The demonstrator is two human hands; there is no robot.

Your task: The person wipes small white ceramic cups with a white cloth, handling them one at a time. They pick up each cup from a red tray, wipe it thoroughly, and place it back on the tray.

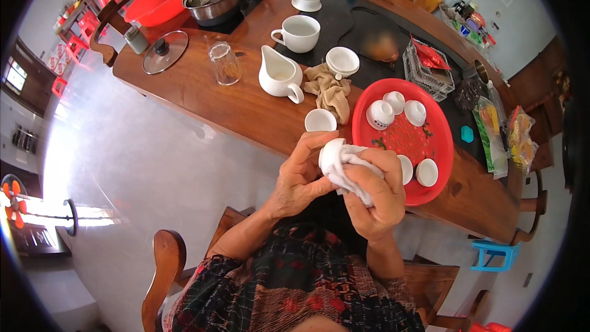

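Observation:
Just in front of the table edge, my left hand [294, 183] grips a small white teacup [330, 147] by its side. My right hand [378, 195] has its fingers closed around a bunched white cloth [349, 171], pressed against the cup and covering much of it. Beyond my hands, another white cup [320, 121] stands at the table edge. A round red tray [447, 129] lies to the right, with several small white cups [381, 114] on it, some at its far side and others near my right hand.
Past the cup lie a crumpled tan cloth [328, 89], a white pitcher [280, 75], a large white mug [300, 32] and a white bowl [342, 61]. Farther left are a glass tumbler [225, 64], a glass lid [166, 53], a steel pot [212, 9] and a red basin [161, 1].

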